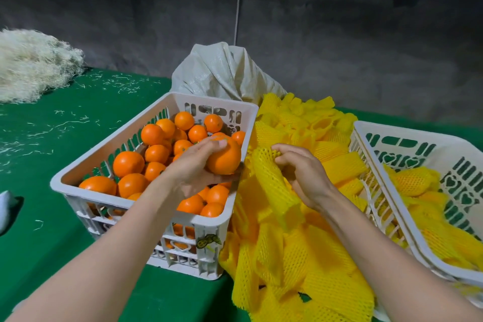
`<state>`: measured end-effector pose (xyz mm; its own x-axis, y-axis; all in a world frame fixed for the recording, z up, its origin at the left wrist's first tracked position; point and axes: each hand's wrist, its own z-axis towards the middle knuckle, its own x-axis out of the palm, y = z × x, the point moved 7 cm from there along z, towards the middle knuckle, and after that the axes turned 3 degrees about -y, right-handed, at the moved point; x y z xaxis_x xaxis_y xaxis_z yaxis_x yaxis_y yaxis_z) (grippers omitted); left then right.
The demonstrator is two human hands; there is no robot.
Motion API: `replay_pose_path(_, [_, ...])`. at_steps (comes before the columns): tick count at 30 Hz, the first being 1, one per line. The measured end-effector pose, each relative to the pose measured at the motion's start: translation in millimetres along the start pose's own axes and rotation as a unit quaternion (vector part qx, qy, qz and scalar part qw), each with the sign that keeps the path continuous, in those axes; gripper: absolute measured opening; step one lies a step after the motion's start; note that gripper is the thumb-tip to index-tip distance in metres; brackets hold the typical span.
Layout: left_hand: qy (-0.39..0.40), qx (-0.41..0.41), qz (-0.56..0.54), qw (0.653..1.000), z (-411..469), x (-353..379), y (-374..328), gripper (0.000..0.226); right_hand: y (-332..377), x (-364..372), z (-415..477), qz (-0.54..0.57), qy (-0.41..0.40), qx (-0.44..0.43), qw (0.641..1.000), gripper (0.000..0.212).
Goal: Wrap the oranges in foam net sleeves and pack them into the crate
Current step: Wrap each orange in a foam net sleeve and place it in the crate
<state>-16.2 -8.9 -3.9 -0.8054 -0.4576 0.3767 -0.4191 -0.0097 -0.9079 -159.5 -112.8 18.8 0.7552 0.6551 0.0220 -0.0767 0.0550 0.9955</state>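
Observation:
My left hand grips one orange above the right rim of a white crate that holds several loose oranges. My right hand pinches the top of a yellow foam net sleeve, lifted from a pile of yellow sleeves between the two crates. The orange and the sleeve's open end are a short gap apart. A second white crate at the right holds several wrapped oranges.
A green cloth covers the table. A heap of pale straw-like shreds lies at the back left. A grey woven sack stands behind the orange crate. A dark wall runs behind the table.

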Motion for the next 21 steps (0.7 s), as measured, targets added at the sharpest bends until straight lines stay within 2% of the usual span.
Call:
replay_pose_path(3, [0.014,0.005,-0.064,0.998,-1.8,33.8,2.7,0.047,-0.1,1.6,-9.3,0.043,0.032,0.027,0.998,0.035])
replay_pose_path(5, [0.036,-0.023,-0.136,0.99,-2.0,50.8,9.2,0.058,4.5,-1.4,-14.5,0.049,0.048,0.029,0.997,0.03])
replay_pose_path(7, [0.052,-0.056,-0.201,0.977,-3.4,65.4,15.3,0.053,9.2,-7.8,-18.0,0.043,0.06,0.013,0.997,0.03])
replay_pose_path(14, [-0.062,-0.001,-0.121,0.991,8.3,82.1,41.8,0.029,9.4,-21.7,-31.4,0.019,0.089,0.01,0.996,0.025])
replay_pose_path(17, [-0.065,-0.017,-0.19,0.979,9.6,95.7,57.0,0.018,2.4,-17.2,-39.8,0.015,0.094,0.025,0.995,0.027])
replay_pose_path(19, [-0.057,-0.014,-0.223,0.973,9.0,104.2,63.5,0.016,-2.6,-19.1,-41.7,-0.012,0.067,0.014,0.998,0.027])
replay_pose_path(21, [-0.067,0.013,-0.209,0.976,9.2,106.6,66.9,0.018,-4.2,-28.3,-40.7,-0.077,0.014,-0.02,0.997,0.029])
